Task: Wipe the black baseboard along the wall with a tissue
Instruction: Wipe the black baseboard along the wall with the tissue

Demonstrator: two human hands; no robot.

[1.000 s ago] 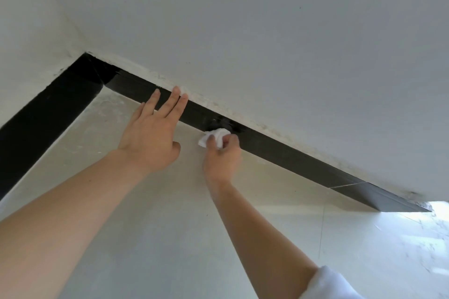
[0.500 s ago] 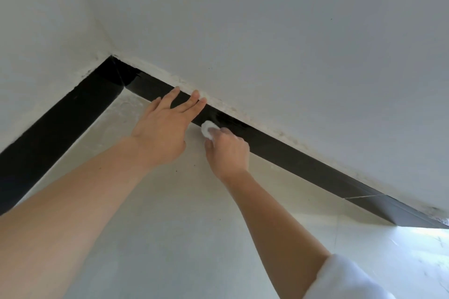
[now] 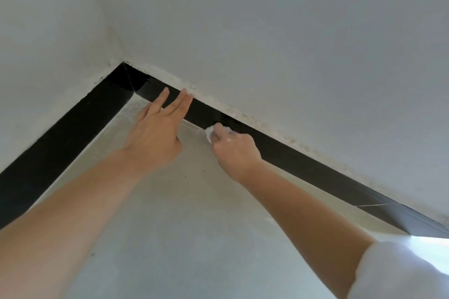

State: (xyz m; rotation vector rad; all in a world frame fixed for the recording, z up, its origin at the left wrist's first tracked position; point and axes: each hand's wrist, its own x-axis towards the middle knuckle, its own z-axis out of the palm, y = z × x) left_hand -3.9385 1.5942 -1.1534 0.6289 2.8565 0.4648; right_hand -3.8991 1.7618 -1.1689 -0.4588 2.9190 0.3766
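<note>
Left hand [image 3: 155, 133] rests flat, fingers straight and slightly spread. Below the wall [image 3: 291, 43] and above the floor [image 3: 194, 238], its tips touch the baseboard [image 3: 315, 175] just right of the corner where the 2 stretches meet. I see the right hand [image 3: 234, 153] curled tight round the tissue [image 3: 209, 134], pressing it to the baseboard's lower edge. I judge the wiping partway: streaks show beside the tissue, and both long runs look left to do.
</note>
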